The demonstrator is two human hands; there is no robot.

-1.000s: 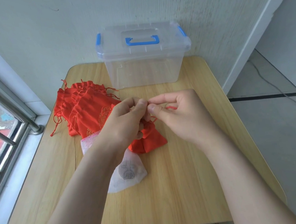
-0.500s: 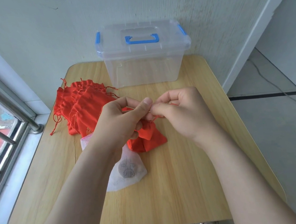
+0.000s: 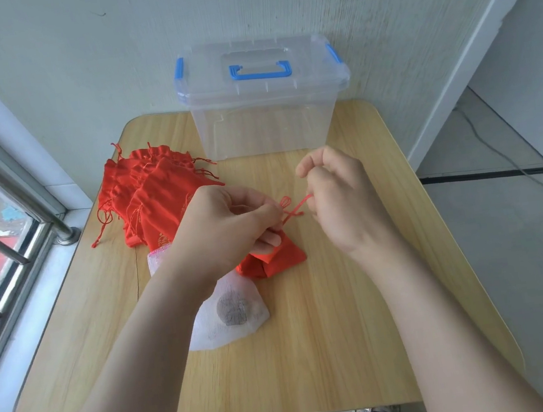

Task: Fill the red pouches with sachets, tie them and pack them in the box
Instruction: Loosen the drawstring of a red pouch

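The left hand pinches the top of the red pouch. The right hand, at 3 o'clock, pinches its string (a little loop shows).

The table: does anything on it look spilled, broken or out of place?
Nothing spilled or damaged. The only oddity: the clear box is shut under its lid and looks empty, though pouches go in it. The red pouches lie in a loose heap at the left; a white sachet lies partly under the left forearm.
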